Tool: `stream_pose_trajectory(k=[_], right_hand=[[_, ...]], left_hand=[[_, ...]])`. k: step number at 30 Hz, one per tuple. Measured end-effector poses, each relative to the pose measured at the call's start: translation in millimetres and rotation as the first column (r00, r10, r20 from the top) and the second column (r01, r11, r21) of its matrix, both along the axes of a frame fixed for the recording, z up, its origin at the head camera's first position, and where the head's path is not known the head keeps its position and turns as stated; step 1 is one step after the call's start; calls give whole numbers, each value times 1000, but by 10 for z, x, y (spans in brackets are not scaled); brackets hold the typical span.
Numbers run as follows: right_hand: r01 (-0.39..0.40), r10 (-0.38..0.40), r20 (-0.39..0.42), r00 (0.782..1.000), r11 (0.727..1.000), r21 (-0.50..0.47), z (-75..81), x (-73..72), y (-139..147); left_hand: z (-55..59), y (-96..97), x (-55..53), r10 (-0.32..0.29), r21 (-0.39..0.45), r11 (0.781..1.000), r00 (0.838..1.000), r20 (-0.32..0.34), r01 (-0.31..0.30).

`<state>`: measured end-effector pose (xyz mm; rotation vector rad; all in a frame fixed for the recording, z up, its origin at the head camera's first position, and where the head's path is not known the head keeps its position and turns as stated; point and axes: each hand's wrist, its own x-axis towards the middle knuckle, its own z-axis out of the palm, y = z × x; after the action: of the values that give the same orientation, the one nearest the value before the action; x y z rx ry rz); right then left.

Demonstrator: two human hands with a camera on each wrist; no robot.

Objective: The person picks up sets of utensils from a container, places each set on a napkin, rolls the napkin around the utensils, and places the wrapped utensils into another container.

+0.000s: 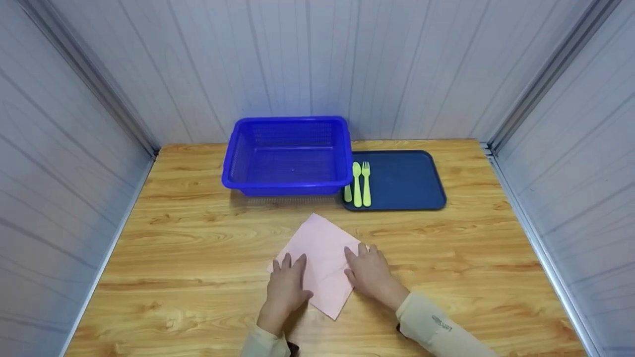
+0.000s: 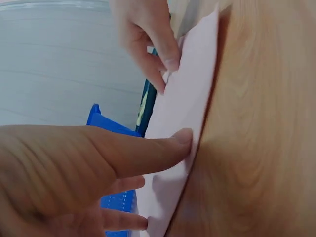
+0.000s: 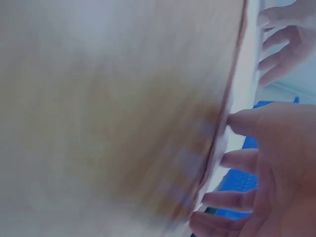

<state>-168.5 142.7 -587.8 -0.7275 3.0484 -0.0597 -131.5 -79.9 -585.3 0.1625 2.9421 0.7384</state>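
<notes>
Hands (image 1: pixel 286 292) on pink sheet (image 1: pixel 323 263), wood-grain tbl (image 1: pixel 198 253) btwn lt-grey walls (image 1: pixel 307 64)

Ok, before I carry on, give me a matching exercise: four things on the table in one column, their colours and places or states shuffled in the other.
Things:
1. Plastic basket
2. Tray
3. Fork
4. Square sheet

Descriptions:
A. Yellow-green, right of the spoon
B. Pink, touched by the left hand and right hand
C. Bright blue, with perforated sides
D. Dark blue, with cutlery on it

Pairs: 1-C, 2-D, 3-A, 4-B
</notes>
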Motion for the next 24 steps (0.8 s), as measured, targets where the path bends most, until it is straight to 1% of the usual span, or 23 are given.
stream_pose_trajectory(k=[5,7,10,13,18,20,24], right_hand=[[27,-26,-37,999,999,24,-11,250,12],[34,-32,-56,998,999,30,-20,326,15],[50,-47,-82,995,998,29,-29,407,16],[78,-76,-97,992,997,18,-35,449,11],[111,-111,-93,989,994,2,-50,468,-2],[116,-116,-85,990,993,2,-49,466,-9],[129,-129,-81,988,992,-10,-62,450,-11]], left_hand=[[16,18,126,-32,23,999,999,36,31],[14,7,163,-42,36,999,998,46,40],[14,-22,199,-63,54,997,997,39,61],[-1,-51,213,-98,56,994,995,27,96],[-27,-68,212,-152,23,988,988,33,152],[-37,-70,206,-160,8,987,986,36,160],[-69,-80,197,-153,1,988,988,32,153]])
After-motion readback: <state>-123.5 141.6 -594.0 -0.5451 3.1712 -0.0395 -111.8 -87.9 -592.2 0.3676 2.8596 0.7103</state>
